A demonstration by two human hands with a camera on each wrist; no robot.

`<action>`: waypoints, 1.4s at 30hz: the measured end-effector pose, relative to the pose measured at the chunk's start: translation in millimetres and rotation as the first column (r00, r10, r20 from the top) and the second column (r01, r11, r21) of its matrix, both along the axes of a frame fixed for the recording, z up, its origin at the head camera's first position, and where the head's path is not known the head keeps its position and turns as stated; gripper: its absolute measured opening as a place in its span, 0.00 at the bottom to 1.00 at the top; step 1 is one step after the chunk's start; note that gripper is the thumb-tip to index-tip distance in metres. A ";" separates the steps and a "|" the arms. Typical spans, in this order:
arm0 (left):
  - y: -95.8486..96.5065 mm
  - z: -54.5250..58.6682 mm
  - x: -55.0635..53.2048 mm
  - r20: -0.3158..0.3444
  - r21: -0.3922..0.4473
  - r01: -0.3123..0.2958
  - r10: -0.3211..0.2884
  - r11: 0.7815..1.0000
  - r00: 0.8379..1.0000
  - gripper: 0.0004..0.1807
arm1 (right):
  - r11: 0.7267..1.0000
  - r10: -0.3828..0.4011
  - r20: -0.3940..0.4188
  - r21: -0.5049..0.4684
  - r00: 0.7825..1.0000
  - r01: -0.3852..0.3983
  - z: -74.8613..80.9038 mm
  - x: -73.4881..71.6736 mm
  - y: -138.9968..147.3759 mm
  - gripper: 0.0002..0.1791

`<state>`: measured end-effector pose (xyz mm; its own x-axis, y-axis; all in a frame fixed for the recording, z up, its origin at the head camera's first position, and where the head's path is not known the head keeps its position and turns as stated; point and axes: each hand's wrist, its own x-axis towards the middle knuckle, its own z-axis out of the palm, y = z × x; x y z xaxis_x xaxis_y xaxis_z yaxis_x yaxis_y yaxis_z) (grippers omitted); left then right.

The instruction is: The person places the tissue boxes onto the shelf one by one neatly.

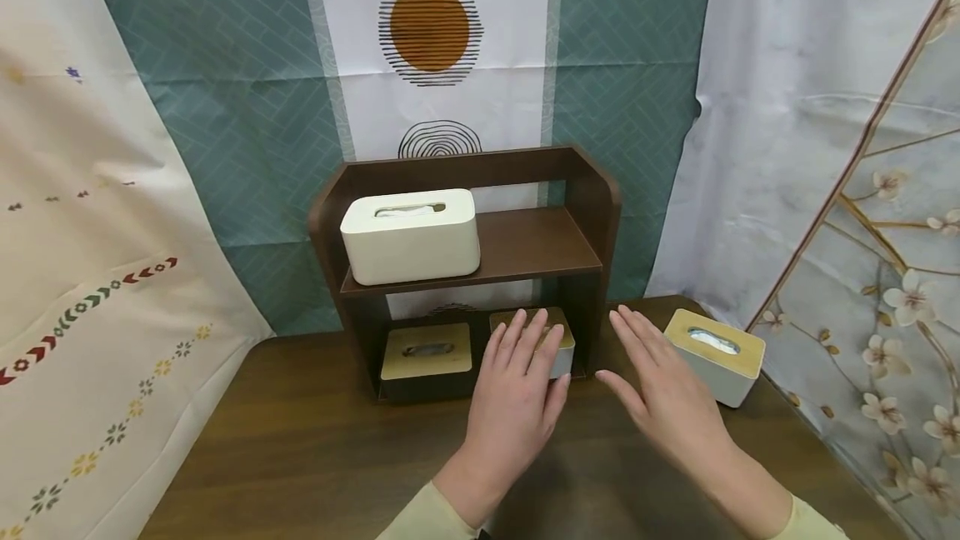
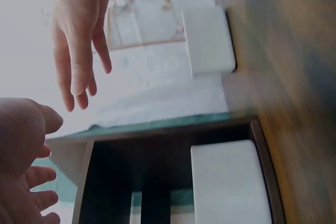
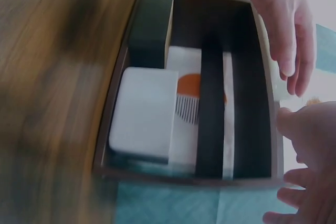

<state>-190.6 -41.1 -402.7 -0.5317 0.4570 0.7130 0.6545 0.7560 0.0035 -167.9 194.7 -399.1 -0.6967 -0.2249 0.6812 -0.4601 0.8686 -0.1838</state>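
Both hands hang in the air in front of a dark brown two-tier shelf [image 1: 540, 242], apart from each other and holding nothing. My left hand [image 1: 513, 407] has its fingers extended and overlaps a white tissue box with a wooden lid [image 1: 562, 357] on the lower tier. To its left on that tier is a dark tissue box with a wooden lid [image 1: 427, 357]. A larger cream tissue box [image 1: 412, 244] sits on the upper tier at the left. My right hand [image 1: 667, 394], fingers straight, is nearest a white tissue box with a wooden lid [image 1: 712, 352] on the table, right of the shelf.
The shelf stands at the back of a dark wooden table [image 1: 300, 440]. Behind it hangs a green and white patterned cloth [image 1: 247, 107]. A pale cloth [image 1: 112, 315] borders the left side, and a floral cloth [image 1: 862, 332] the right.
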 end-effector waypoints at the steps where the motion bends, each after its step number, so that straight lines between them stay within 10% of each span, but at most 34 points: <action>1: 3.5 -0.8 0.0 0.003 -0.005 0.007 -0.007 1.000 1.000 0.31 | 1.000 -0.008 0.001 0.001 1.000 0.008 -0.7 0.4 4.1 0.51; 8: 29.4 -10.8 -6.7 -0.016 -0.038 0.018 -0.019 0.999 1.000 0.33 | 0.996 -0.084 0.037 0.010 0.996 0.084 -8.0 3.1 35.9 0.52; 42: 131.3 -48.9 -44.1 0.287 -0.135 0.069 -0.028 0.988 0.957 0.31 | 0.962 -0.265 0.044 0.081 0.963 0.261 -53.8 0.4 128.4 0.42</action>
<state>-234.7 90.2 -451.6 -0.6773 0.5729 0.4616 0.6779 0.7298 0.0890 -167.5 323.1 -453.0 -0.7733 -0.0765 0.6294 -0.2046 0.9697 -0.1334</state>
